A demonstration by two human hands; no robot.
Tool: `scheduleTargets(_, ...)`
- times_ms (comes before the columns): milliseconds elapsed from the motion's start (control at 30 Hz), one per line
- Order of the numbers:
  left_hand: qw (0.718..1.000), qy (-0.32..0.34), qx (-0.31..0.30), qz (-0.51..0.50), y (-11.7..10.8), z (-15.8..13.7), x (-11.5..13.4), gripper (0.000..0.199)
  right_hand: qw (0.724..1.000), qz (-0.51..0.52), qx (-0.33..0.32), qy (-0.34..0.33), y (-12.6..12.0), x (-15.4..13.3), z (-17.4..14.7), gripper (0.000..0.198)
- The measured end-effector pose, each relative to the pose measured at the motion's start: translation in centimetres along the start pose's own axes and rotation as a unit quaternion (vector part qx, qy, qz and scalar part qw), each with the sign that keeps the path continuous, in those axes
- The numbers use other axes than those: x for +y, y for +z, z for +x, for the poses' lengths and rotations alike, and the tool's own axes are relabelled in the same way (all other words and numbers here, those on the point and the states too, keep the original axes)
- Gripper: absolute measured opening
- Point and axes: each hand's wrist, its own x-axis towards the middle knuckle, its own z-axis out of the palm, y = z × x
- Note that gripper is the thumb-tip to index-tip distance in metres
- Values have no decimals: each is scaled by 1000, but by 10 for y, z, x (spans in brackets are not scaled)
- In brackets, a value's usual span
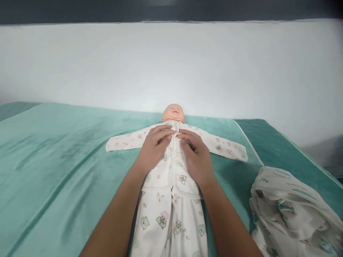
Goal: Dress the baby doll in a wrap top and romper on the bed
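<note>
A baby doll (173,113) lies on its back, face up, with only its head showing above the clothes. It wears a white long-sleeved baby shirt (173,171) printed with small bears, both sleeves spread out sideways. Matching trousers (152,221) cover the legs. My left hand (155,144) and my right hand (195,151) meet at the upper chest, fingers bent and thumbs drawn in, pinching the shirt front by a thin white tie (177,129). Just below my fingertips is a white button (174,154). The fingertips partly hide what they grip.
A crumpled white cloth (292,207) with teal prints lies at the right front. Under everything spreads a green blanket (66,160), wrinkled on the left, over a darker green cover (257,137). A white wall (107,67) rises behind the doll's head.
</note>
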Motion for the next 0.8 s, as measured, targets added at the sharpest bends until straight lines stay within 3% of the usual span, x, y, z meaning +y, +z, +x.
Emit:
scheduleTargets(367, 1000, 0, -2, -6, 0, 0, 0, 27, 999, -20, -12, -33, -3, 0, 1, 25)
scheduleTargets(500, 1000, 8, -14, 12, -1, 0, 2, 29, 999, -4, -28, -18, -5, 1, 2, 23)
scheduleTargets(667, 999, 13, -15, 27, -1, 0, 1, 30, 999, 31, 6, 21, -1, 1, 1, 16)
scheduleTargets(800, 1000, 5, -4, 18, 1, -1, 0, 28, 999, 38, 7, 4, -1, -1, 1, 19)
